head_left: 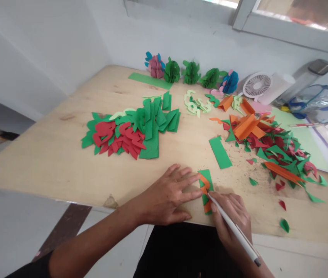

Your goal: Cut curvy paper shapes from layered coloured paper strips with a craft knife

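Near the table's front edge lies a green paper strip (207, 174) with an orange paper cutout (205, 180) on top of it. My left hand (172, 197) is spread flat on the table, its fingertips touching the left side of the cutout and strip. In my right hand (233, 212) is a white pen (233, 226), its tip at the edge of the orange cutout. Another green paper strip (220, 152) lies just beyond. To the left is a heap of green cut pieces (149, 119) with red cutouts (120, 139) on it.
Paper scraps (279, 150) are piled at the right with folded orange paper (246, 125). Pale green cutouts (194, 104) lie further back. Several paper figures, among them a green one (191, 72), stand along the wall beside a small white fan (257, 85) and a bottle (303, 79).
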`<state>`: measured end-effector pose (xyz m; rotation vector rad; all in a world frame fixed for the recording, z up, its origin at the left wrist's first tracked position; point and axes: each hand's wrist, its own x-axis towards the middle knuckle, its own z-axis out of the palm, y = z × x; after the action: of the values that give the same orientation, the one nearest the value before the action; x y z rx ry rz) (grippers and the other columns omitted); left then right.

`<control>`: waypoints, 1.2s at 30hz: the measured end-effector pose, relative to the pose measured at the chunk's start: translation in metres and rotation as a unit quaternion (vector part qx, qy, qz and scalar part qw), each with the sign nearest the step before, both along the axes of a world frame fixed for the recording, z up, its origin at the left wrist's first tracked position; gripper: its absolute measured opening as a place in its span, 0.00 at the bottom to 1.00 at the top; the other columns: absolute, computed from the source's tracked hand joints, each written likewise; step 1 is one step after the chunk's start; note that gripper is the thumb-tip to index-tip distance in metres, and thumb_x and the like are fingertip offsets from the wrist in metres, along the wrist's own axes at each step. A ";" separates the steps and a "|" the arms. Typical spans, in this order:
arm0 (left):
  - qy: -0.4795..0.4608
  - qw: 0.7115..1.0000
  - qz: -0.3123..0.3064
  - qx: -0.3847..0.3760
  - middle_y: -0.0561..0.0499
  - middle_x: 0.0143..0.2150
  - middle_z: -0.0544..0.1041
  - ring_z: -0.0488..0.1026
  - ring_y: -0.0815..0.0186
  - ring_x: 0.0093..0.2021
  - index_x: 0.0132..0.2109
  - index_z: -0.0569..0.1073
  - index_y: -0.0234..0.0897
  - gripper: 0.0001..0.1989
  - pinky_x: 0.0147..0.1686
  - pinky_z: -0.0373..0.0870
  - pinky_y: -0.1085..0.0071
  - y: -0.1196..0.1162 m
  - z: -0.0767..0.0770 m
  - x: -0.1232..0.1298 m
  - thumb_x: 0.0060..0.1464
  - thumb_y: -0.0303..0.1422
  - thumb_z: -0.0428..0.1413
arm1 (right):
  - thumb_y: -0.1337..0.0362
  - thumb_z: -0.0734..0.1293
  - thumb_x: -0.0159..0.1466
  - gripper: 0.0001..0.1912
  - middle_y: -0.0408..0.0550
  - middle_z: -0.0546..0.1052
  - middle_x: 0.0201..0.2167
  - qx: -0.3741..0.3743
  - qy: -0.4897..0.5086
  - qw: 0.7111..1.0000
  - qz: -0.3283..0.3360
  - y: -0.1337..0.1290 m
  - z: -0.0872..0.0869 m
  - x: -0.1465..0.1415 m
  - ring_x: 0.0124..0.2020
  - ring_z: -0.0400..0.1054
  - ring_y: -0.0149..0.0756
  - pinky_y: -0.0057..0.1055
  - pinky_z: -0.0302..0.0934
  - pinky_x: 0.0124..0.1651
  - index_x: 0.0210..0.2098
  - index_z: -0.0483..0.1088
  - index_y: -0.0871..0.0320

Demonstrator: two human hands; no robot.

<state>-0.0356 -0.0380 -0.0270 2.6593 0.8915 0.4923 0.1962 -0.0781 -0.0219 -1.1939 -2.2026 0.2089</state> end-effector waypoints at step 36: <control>0.013 0.999 -0.021 -0.035 0.41 0.68 0.61 0.54 0.44 0.66 0.63 0.65 0.42 0.31 0.64 0.48 0.41 0.004 -0.002 -0.002 0.56 0.46 0.57 | 0.59 0.62 0.66 0.09 0.47 0.81 0.33 -0.170 0.081 0.973 -0.136 0.026 0.005 -0.021 0.36 0.74 0.40 0.38 0.65 0.40 0.38 0.73 0.53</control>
<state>-0.0372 -0.0343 -0.0291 2.6220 0.8415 0.4101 0.1749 -0.0523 -0.0173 -1.5880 -1.8844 0.5656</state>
